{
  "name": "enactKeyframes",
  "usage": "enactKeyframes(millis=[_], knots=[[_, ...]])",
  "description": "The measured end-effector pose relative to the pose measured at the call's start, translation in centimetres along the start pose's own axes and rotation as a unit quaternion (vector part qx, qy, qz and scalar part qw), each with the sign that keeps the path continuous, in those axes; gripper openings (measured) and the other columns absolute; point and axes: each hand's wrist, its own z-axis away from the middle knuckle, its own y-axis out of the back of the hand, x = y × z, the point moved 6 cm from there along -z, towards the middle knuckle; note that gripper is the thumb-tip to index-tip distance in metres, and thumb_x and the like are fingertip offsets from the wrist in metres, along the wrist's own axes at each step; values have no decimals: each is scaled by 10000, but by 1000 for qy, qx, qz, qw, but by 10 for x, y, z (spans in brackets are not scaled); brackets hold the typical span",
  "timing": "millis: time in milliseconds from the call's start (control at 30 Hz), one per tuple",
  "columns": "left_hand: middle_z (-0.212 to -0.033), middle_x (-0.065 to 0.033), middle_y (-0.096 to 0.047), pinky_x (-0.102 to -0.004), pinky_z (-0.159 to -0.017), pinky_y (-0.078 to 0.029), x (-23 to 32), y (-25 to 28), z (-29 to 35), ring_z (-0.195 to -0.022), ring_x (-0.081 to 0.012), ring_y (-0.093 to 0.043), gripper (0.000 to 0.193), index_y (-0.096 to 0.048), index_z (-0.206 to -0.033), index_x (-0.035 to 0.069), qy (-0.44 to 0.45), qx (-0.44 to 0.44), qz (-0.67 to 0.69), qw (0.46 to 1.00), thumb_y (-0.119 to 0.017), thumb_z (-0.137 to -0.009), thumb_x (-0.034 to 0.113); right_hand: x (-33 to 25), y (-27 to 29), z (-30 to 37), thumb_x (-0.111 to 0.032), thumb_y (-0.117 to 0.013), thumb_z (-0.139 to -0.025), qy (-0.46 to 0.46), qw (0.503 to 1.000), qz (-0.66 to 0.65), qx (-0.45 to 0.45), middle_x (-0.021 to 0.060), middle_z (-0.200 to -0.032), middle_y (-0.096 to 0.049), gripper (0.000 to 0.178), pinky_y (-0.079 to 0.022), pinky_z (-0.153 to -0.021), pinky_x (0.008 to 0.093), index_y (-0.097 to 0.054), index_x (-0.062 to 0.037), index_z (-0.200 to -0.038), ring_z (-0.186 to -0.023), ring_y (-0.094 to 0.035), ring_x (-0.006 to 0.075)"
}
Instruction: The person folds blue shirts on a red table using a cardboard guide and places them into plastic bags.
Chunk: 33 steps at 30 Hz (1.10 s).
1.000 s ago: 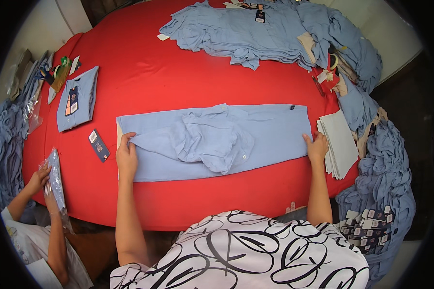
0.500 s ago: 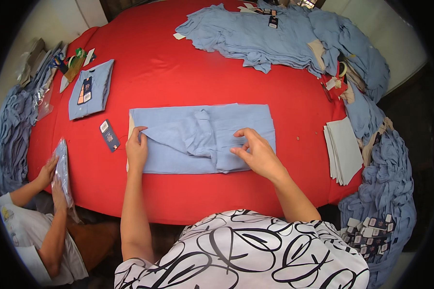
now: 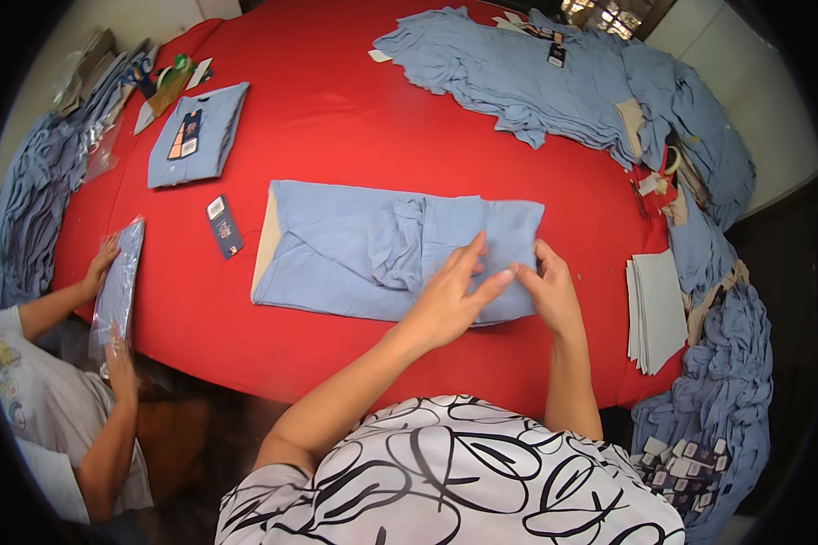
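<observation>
A light blue shirt (image 3: 336, 263) lies folded into a long rectangle on the red table, with a cream strip along its left end and a bunched sleeve in the middle. My left hand (image 3: 450, 295) has crossed over to the right half of the shirt, fingers spread and partly blurred above the cloth. At the shirt's right end is my right hand (image 3: 554, 289), its thumb over the cloth and its bent fingers at the edge, closed on that end. The two thumbs nearly meet.
A dark hang tag (image 3: 224, 227) and a finished folded shirt (image 3: 200, 136) lie to the left. Grey-white sheets (image 3: 656, 313) are stacked at right, near heaped blue shirts (image 3: 554, 82). A co-worker's hands (image 3: 109, 263) hold a plastic-wrapped shirt (image 3: 123, 282) at the left edge.
My left hand has left the shirt's left end and moved right. My right hand has shifted to the right end. The co-worker's wrapped shirt has turned more toward view.
</observation>
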Motion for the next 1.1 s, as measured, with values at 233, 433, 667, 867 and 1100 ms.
enactKeyframes(millis=[233, 433, 667, 867, 1100], knots=[[-1016, -85, -682, -295, -792, -498, 10, 132, -9, -890, -113, -605, 328, -636, -1155, -15, 6, 136, 16, 991, -667, -903, 193, -42, -42, -2, -108, -578, -897, 68, 979, -122, -147, 83, -1439, -493, 352, -473, -803, 251, -604, -34, -1241, -1048, -563, 111], [-1166, -146, -614, -417, -889, -485, -70, 287, 26, -1073, -308, -586, 235, -664, -973, 7, 197, 226, -496, 815, -674, -851, 208, 4, -77, -13, -184, -527, -966, 28, 993, -12, -111, 160, -1479, -404, 420, -342, -1106, 387, -513, -28, -1355, -1372, -383, 273], [-1200, -140, -555, -437, -895, -479, -61, 261, 18, -1091, -331, -532, 286, -648, -983, 24, 237, 218, -485, 813, -720, -815, 245, 20, -185, -47, -315, -508, -978, 204, 893, 402, 0, 184, -1576, -193, 574, -224, -1172, 445, -364, -31, -1456, -1451, -216, 349], [-1187, -125, -560, -443, -891, -472, -59, 253, 32, -1054, -353, -538, 359, -580, -1139, 75, 139, 275, -474, 825, -713, -819, 171, 26, -161, -69, -284, -576, -949, 201, 935, 276, -99, 175, -1462, -403, 500, -326, -1124, 396, -476, -53, -1381, -1392, -335, 309], [-1191, -144, -557, -470, -887, -453, -61, 242, 32, -1042, -386, -532, 280, -550, -1135, 75, 73, 237, -522, 816, -616, -863, 69, 26, -122, -86, -80, -660, -873, 87, 970, 194, -117, 97, -1059, -626, 225, -496, -847, 357, -615, 0, -1077, -959, -589, 208]])
